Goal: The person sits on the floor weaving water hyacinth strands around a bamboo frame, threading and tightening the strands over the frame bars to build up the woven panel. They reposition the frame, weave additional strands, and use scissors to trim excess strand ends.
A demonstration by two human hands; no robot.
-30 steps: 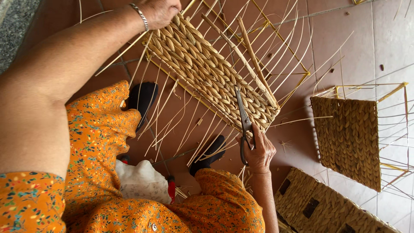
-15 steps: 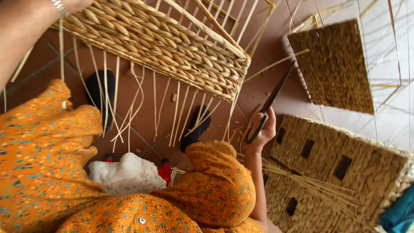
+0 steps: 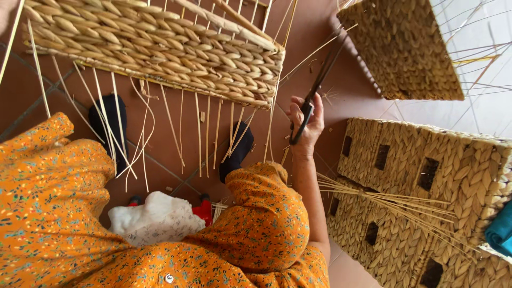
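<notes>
A half-woven straw basket (image 3: 160,48) fills the top of the view, with several loose straw ends (image 3: 205,133) hanging from its lower edge. My right hand (image 3: 308,125) is just right of the basket's corner, apart from it. It grips black-handled scissors (image 3: 316,90) whose blades point up and to the right. My left hand is out of the frame at the upper left. My orange flowered dress (image 3: 64,213) covers my knees at the bottom.
Finished woven baskets (image 3: 426,176) with dark slots stand at the right, with a bundle of straw (image 3: 384,200) across them. Another woven piece (image 3: 400,48) on a wire frame sits at the upper right. My black-socked feet (image 3: 109,122) rest on red-brown tiles; a white cloth (image 3: 154,218) lies in my lap.
My right hand has drawn the scissors away from the basket's edge, out to the right. The basket now sits higher and nearer in view, and my left hand has left the frame.
</notes>
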